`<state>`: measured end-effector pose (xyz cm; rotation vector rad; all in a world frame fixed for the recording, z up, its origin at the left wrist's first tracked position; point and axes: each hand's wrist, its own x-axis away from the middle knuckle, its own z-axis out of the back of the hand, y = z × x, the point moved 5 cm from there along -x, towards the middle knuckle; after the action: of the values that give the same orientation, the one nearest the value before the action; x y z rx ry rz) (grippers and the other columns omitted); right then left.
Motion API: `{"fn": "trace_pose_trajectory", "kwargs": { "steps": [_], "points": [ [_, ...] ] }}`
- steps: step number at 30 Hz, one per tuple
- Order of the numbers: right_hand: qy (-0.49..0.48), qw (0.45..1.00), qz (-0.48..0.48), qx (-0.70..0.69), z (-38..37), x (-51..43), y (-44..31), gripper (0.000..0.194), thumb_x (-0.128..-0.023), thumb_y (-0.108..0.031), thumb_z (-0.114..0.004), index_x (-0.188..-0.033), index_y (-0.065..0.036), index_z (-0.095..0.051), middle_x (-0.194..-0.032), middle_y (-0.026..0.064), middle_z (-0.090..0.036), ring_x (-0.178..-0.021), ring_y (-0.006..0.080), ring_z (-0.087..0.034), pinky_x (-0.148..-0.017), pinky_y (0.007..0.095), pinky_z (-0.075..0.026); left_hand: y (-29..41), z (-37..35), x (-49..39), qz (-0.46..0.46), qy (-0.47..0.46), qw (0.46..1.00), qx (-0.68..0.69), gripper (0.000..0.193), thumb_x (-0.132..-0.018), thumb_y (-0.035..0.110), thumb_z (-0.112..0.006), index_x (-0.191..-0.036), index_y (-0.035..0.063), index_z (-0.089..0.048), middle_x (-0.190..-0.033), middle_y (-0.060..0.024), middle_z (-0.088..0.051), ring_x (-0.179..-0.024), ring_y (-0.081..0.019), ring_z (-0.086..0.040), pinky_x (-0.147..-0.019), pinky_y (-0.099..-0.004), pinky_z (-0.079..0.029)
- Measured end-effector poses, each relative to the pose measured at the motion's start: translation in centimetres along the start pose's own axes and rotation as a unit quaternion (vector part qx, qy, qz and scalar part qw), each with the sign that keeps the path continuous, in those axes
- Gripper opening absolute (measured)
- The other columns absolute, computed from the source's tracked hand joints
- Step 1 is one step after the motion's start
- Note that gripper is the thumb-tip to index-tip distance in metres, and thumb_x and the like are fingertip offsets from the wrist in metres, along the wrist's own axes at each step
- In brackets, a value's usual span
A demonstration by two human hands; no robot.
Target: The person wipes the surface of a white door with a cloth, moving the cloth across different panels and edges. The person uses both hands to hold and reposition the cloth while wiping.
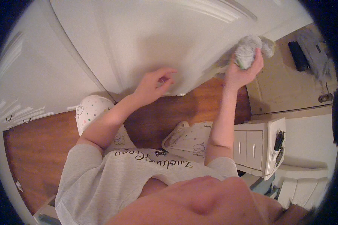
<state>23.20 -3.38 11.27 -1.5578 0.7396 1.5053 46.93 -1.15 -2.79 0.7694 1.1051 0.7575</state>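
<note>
In my right hand (243,69) is a bunched, fuzzy pale grey cloth (249,47) with a greenish edge. The hand holds it up beside the side edge of a glossy white wardrobe door panel (155,33); whether the cloth touches the panel I cannot tell. My left hand (153,84) is in front of the lower part of the same panel, with its fingers loosely curled and apart. It holds nothing, and contact with the panel cannot be made out.
A beige door (273,81) with grey clothing (315,53) and a dark case-like object (298,56) on it stands at right. Below it is a white drawer cabinet (249,149) with small dark items on top. My bent knee (94,112) is near the panel, above wood flooring (42,146).
</note>
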Motion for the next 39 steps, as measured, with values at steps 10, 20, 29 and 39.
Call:
{"fn": "trace_pose_trajectory", "kwargs": {
  "steps": [10, 20, 29, 39],
  "points": [
    [-0.108, 0.991, 0.002, -0.079, -1.6, 3.2, -3.0, 0.066, -0.059, 0.005, -0.068, -0.122, -0.013, -0.060, -0.121, 0.0156, -0.056, -0.115, 0.0363, -0.051, -0.101, 0.0412, -0.041, 0.2, -0.1, 0.1, 0.001, -0.013, 1.000, -0.015, 0.029, -0.089, 0.007, -0.059, -0.118, 0.0063, -0.060, -0.087, -0.0112, -0.069, -0.080, -0.0209, -0.069, -0.075, -0.0318, -0.054],
    [0.018, 0.999, -0.050, -0.006, 0.3, 1.6, 2.7, 0.061, -0.062, -0.001, -0.075, -0.121, -0.004, -0.058, -0.116, 0.0156, -0.059, -0.111, 0.0353, -0.053, -0.099, 0.0425, -0.041, -0.7, -0.3, 0.3, 0.007, -0.015, 1.000, -0.007, 0.030, -0.091, 0.007, -0.060, -0.121, 0.0057, -0.060, -0.090, -0.0070, -0.070, -0.083, -0.0139, -0.066, -0.076, -0.0292, -0.053],
    [-0.116, 0.989, 0.024, -0.083, -2.0, 4.6, -4.4, 0.058, -0.061, 0.000, -0.071, -0.118, -0.004, -0.060, -0.116, 0.0132, -0.061, -0.111, 0.0336, -0.055, -0.099, 0.0425, -0.042, -0.5, -0.5, 0.3, 0.004, -0.025, 1.000, -0.007, 0.030, -0.090, 0.005, -0.061, -0.120, 0.0052, -0.060, -0.088, -0.0074, -0.069, -0.082, -0.0152, -0.066, -0.076, -0.0294, -0.053],
    [0.016, 0.999, -0.028, 0.018, 0.5, 2.2, 3.1, 0.059, -0.065, -0.005, -0.074, -0.122, -0.004, -0.057, -0.116, 0.0149, -0.058, -0.109, 0.0359, -0.054, -0.097, 0.0432, -0.043, -0.9, -0.3, 0.3, 0.010, -0.018, 1.000, -0.016, 0.030, -0.090, 0.005, -0.061, -0.120, 0.0056, -0.060, -0.088, -0.0077, -0.069, -0.081, -0.0153, -0.066, -0.075, -0.0302, -0.053]
  ]
}}
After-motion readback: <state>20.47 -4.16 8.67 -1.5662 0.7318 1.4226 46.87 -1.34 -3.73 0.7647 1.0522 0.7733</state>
